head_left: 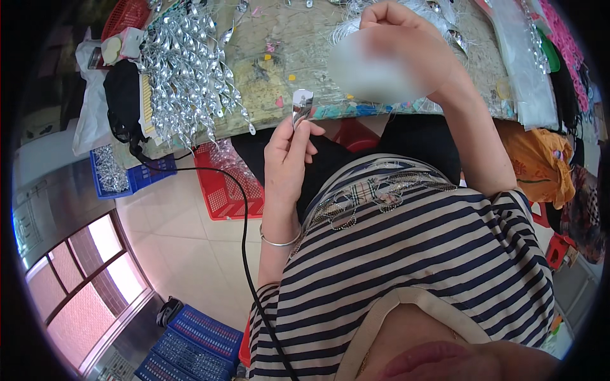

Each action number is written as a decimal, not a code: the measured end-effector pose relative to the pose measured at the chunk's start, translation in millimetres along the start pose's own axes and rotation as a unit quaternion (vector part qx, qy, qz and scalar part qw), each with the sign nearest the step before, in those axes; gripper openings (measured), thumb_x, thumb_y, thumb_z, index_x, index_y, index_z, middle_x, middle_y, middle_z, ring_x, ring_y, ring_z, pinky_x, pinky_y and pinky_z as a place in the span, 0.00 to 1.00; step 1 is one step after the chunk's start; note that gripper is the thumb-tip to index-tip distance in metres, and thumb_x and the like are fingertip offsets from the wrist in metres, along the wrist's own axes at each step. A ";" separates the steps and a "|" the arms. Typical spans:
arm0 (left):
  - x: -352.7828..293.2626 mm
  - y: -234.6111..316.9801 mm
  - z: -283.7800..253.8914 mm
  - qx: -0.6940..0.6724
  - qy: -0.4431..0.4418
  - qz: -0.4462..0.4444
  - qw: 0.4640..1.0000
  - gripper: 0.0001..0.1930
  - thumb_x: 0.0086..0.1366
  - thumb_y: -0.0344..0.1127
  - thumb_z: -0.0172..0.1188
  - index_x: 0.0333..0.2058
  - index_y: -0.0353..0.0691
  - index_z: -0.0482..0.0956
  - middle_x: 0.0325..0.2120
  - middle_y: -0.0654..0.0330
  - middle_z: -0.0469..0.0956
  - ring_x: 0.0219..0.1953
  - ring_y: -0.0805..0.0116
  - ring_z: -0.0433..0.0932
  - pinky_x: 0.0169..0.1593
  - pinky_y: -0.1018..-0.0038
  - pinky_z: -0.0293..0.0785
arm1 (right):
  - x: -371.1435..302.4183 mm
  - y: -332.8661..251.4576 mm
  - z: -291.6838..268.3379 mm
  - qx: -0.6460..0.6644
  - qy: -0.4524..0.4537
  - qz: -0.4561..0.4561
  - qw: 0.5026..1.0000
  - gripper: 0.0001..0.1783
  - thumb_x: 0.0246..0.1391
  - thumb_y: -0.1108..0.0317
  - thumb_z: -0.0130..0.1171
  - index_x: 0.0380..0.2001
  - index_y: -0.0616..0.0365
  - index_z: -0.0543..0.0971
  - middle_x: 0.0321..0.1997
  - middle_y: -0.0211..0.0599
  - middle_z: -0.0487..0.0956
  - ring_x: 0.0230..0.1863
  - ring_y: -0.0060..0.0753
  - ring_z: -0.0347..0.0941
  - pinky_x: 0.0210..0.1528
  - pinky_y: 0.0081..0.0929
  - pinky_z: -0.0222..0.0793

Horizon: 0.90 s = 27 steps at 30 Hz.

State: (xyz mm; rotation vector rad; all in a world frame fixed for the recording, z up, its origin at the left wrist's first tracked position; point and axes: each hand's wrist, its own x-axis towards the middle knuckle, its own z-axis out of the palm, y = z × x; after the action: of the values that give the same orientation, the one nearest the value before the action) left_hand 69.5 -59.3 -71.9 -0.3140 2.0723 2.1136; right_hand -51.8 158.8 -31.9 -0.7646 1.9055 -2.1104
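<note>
My left hand (286, 157) is closed at the table's near edge, pinching a shiny silver strip (303, 105) between thumb and fingers. The strip stands up from the fingertips. Farther right, my right hand (420, 49) is over the table beside a bunch of clear, thin threads (346, 33). Its visible fingers are curled in, but a blurred patch covers the fingertips and whatever they may hold. Left of my hands, a thick bunch of twisted silver strips (187, 76) hangs over the table edge.
The worktable (254, 89) is worn, with coloured scraps stuck on it. A black cable (238, 184) runs down at my left. Red (219, 197) and blue baskets (136, 178) are below the table on the left. Clear plastic sheets (524, 76) and an orange bag (537, 162) are at the right.
</note>
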 end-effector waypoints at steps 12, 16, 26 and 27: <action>9.6 25.9 22.3 -0.111 0.008 -0.028 0.993 0.12 0.58 0.33 0.64 0.40 0.37 0.80 0.20 0.68 0.74 0.16 0.87 0.61 0.18 0.88 0.53 | -36.4 0.2 51.6 0.060 -0.050 0.219 0.973 0.09 0.61 0.68 0.50 0.41 0.60 0.66 0.24 0.27 0.75 0.26 0.13 0.65 0.29 0.13 0.60; 8.8 27.4 23.6 -0.117 0.023 -0.049 0.992 0.09 0.58 0.34 0.65 0.35 0.37 0.82 0.19 0.69 0.74 0.15 0.87 0.62 0.18 0.88 0.53 | -37.4 3.8 49.9 0.096 -0.060 0.234 0.966 0.09 0.61 0.68 0.49 0.41 0.60 0.65 0.23 0.26 0.75 0.24 0.12 0.64 0.25 0.12 0.58; 10.2 29.1 22.3 -0.027 0.097 -0.007 0.995 0.09 0.57 0.35 0.66 0.33 0.36 0.82 0.19 0.69 0.74 0.17 0.87 0.62 0.20 0.88 0.54 | -41.7 -3.5 45.0 -0.136 -0.085 0.206 0.965 0.09 0.60 0.69 0.52 0.39 0.63 0.76 0.28 0.26 0.78 0.30 0.12 0.71 0.31 0.10 0.66; 10.1 27.2 21.7 -0.021 0.084 -0.010 0.996 0.10 0.59 0.36 0.64 0.35 0.35 0.81 0.20 0.69 0.74 0.17 0.87 0.61 0.20 0.87 0.54 | -41.4 -8.2 44.9 -0.136 -0.085 0.206 0.965 0.09 0.60 0.69 0.52 0.39 0.63 0.76 0.28 0.26 0.78 0.30 0.12 0.71 0.31 0.10 0.66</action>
State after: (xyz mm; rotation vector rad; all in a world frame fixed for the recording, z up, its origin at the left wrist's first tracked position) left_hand 51.9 -38.6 -48.0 -0.5315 2.1045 2.1913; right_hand 7.1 140.7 -32.3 -0.5174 2.0656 -1.5130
